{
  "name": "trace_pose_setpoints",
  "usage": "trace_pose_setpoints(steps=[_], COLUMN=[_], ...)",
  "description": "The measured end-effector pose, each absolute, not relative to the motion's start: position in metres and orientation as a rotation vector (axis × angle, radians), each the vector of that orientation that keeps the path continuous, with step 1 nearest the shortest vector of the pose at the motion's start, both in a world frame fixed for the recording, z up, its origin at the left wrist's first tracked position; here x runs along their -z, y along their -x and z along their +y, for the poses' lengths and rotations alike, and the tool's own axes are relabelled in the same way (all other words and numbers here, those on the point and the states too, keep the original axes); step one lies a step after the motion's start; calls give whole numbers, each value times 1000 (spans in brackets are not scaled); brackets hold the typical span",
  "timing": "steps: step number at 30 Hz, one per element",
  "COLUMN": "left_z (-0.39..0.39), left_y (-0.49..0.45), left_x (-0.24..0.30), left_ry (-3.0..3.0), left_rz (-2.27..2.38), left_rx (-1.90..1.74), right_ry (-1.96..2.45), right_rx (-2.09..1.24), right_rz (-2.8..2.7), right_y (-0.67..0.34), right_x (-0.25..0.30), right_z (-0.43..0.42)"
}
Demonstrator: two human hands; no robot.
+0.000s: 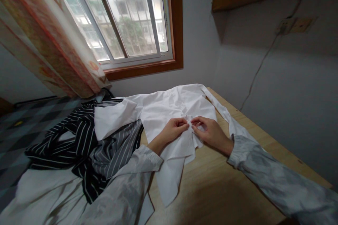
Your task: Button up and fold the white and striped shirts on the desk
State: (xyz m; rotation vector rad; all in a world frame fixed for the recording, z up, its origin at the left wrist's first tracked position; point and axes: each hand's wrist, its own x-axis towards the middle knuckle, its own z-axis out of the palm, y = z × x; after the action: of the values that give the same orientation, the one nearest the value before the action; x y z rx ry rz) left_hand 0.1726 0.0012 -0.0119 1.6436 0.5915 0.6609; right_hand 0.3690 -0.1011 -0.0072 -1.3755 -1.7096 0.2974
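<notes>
A white garment (pixel 163 107), thin and wrinkled, is spread over a wooden table (pixel 211 182). Long white pieces trail from it, one past my right wrist and one toward the near side. My left hand (pixel 174 128) pinches the gathered cloth near its middle, fingers closed. Facing it closely, my right hand (pixel 210 132) pinches the same gathered spot between thumb and fingertips. Whatever small detail lies between the fingertips is too small to make out.
Black and grey striped clothes (pixel 87 133) lie in a heap on the left, with pale cloth (pixel 50 190) in front. Behind are a window (pixel 137 17) and a patterned curtain (pixel 52 31). A cord (pixel 260 66) hangs from a wall socket (pixel 286 26) under a wooden shelf (pixel 248 1).
</notes>
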Motion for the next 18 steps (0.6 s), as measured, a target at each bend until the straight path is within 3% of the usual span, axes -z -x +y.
trace_pose_setpoints(steps=[18], left_z=[-1], left_y=[-170], left_x=[8], left_ry=[-1733], left_rz=[549], left_rx=[-733], right_ry=[1293], right_rx=[-75], right_rz=[-1902], right_y=[-373], right_x=[10], right_z=[-99])
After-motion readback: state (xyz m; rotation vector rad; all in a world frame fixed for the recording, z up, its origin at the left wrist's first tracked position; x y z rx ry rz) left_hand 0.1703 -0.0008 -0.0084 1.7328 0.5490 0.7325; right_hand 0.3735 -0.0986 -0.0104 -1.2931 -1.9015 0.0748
